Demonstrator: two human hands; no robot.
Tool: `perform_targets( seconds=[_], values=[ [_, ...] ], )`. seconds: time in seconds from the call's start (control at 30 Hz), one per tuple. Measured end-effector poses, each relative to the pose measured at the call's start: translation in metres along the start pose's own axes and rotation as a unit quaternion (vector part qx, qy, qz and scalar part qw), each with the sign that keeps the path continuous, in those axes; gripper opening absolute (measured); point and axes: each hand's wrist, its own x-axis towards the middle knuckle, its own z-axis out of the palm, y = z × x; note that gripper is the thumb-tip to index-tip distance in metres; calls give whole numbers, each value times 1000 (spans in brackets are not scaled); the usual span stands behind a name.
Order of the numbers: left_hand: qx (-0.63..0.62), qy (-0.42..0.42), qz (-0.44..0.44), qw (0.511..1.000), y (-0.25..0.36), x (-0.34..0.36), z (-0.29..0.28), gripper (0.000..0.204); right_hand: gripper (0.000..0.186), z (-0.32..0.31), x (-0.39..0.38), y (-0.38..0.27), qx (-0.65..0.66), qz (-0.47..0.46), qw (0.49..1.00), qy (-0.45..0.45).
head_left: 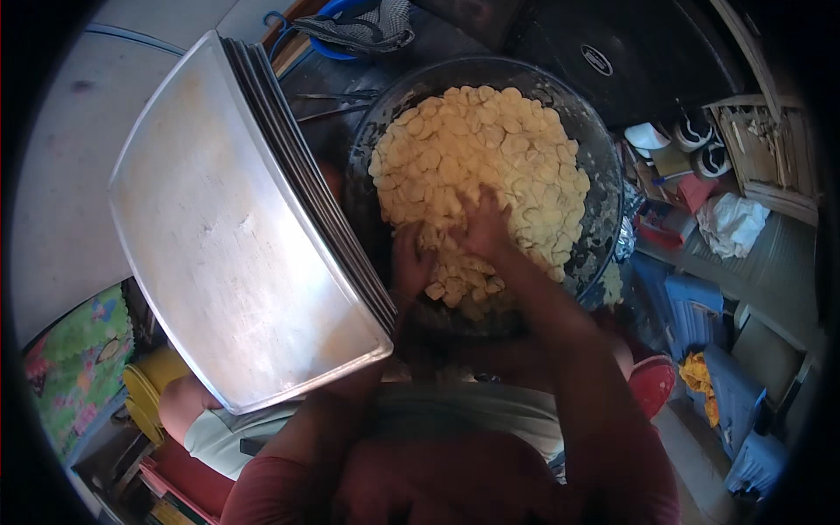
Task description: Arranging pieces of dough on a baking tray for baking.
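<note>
A wide, dark round basin [604, 175] stands in front of me, its inner wall smeared with pale residue. Heaped inside are many small, flat, pale-yellow dough pieces [490, 140], pressed close together. My right hand [484, 226] rests on the near middle of the heap, fingers spread. At the near left edge of the heap is my left hand [411, 262], its thumb apart from its fingers, touching the dough pieces; part of it lies in shadow. A stack of metal trays [236, 227] rises beside my left arm, covering part of that forearm.
A blue bowl with a checked cloth [376, 28] sits beyond the basin, near some thin metal tools [337, 94]. To the right are jars [693, 131], a crumpled white plastic bag [733, 224] and blue plastic crates [696, 302]. A red stool [654, 385] is beside my right leg.
</note>
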Motion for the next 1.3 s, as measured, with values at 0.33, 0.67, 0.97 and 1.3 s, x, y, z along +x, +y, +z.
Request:
perform_targets(
  seconds=[0.33,0.67,0.97,1.3],
  values=[
    [89,-14,20,996,-25,12,7,55,99,-6,-43,105,239,162,957,23],
    [9,-212,-19,977,14,-27,-5,56,69,-48,-26,34,315,60,923,-214],
    [-162,-43,-137,976,2,21,-4,64,91,3,-41,-39,-78,11,982,-171],
    [369,-297,21,880,68,-36,0,106,97,-39,-113,-3,-73,-16,974,-216]
  ],
)
